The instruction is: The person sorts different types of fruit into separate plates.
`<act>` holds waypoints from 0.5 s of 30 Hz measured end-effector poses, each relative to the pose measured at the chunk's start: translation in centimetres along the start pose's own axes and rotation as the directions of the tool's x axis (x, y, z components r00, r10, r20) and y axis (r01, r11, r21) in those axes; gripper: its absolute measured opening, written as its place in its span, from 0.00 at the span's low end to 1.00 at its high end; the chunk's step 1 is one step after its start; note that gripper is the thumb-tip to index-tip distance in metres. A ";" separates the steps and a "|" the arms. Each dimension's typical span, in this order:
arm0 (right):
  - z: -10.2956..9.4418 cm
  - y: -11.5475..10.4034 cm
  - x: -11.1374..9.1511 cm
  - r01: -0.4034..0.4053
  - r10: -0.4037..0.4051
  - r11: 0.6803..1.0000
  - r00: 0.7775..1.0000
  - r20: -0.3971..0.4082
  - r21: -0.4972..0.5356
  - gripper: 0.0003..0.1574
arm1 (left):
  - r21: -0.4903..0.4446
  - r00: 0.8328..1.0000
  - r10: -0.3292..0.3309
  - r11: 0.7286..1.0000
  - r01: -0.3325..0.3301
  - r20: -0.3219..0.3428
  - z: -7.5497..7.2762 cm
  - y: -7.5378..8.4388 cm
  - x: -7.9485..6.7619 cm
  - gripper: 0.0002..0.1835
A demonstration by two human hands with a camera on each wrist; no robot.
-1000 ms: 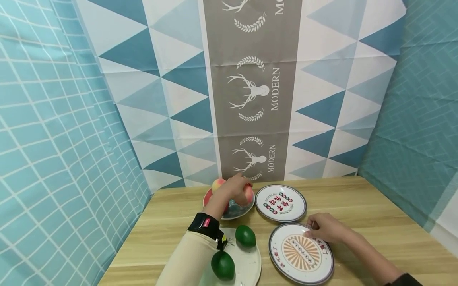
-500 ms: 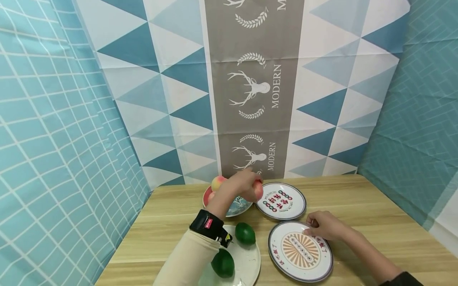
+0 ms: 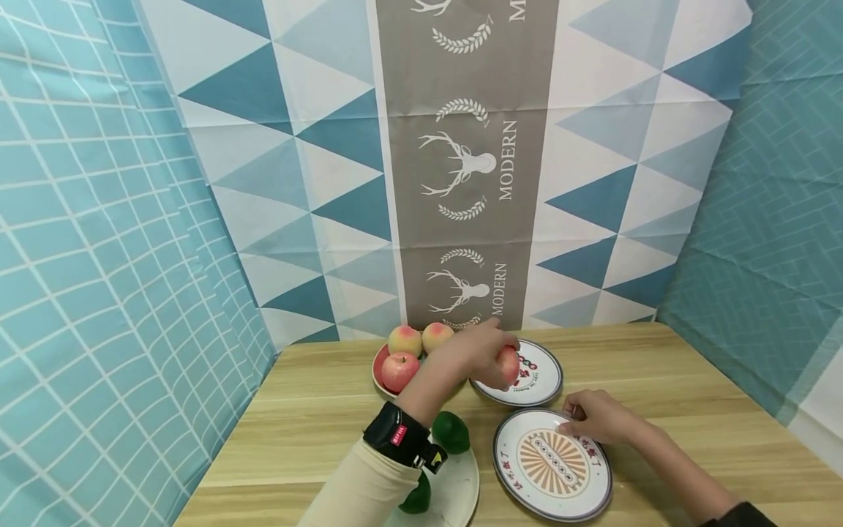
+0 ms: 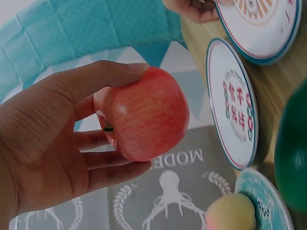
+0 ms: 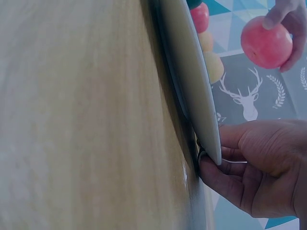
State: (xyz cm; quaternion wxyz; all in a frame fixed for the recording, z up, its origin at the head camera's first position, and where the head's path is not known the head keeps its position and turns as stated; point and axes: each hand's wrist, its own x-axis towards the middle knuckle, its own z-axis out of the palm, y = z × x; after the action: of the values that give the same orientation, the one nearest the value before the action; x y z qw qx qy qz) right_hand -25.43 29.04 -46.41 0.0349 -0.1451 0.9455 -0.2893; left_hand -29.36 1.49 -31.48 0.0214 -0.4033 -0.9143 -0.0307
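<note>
Far L, a blue tile-print sheet point(image 3: 99, 256) hung beside the wood-grain table point(image 3: 296, 410); next, a wall cloth point(image 3: 461, 234) w/ triangles, deer heads & "MODERN" ran across the back. Below it sat a bowl point(image 3: 377, 373), its L inside red, w/ 2 peaches point(image 3: 405, 341) visible at the back & a red apple point(image 3: 400, 372) in front. Nearer the person was a pale plate point(image 3: 465, 490) w/ 2 dk green fruits point(image 3: 451, 432), partly hidden by the L arm (cream sleeve point(image 3: 369, 483), black wrist strap point(image 3: 396, 432) w/ a small red tag).

The L hand point(image 3: 484, 350) was out past the bowl, grasping the held apple point(image 3: 508, 366), thumb on one side, fingers round the other. Per L wrist cam, that apple was up in the air, apart from the far plate point(image 3: 545, 377), which was white w/ red characters & part covered by it in head view.

Closer & a bit R lay the near plate point(image 3: 553, 468), white w/ an orange sunburst. The R hand point(image 3: 598, 417) pinched its far R rim b/w thumb & fingers. Last, at far R: a teal sheet point(image 3: 757, 205).
</note>
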 end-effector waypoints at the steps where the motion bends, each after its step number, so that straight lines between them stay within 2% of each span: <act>1: 0.0 0.0 0.0 0.004 -0.004 1.000 1.000 0.000 -0.003 0.13 | -0.011 1.000 -0.002 1.000 0.002 0.000 0.0 0.3 -0.1 0.31; 3: 0.0 0.0 0.0 0.006 -0.006 1.000 1.000 0.000 -0.002 0.14 | -0.018 1.000 0.000 1.000 0.000 0.006 0.2 0.8 -0.1 0.31; 9: 0.0 0.0 -0.1 0.028 -0.028 1.000 1.000 -0.007 -0.013 0.14 | 0.001 0.997 0.068 0.998 -0.068 0.024 1.1 2.2 0.2 0.28; 15: -0.1 0.1 -0.2 0.057 -0.057 0.998 0.998 -0.005 -0.009 0.14 | 0.047 0.997 0.065 0.997 -0.067 0.045 2.5 3.5 0.3 0.30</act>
State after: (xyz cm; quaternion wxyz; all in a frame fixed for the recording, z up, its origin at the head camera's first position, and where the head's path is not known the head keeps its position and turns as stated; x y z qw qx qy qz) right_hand -25.25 29.22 -46.34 0.0237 -0.1717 0.9423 -0.2864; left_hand -26.99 4.24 -33.80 0.0122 -0.4334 -0.9011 0.0009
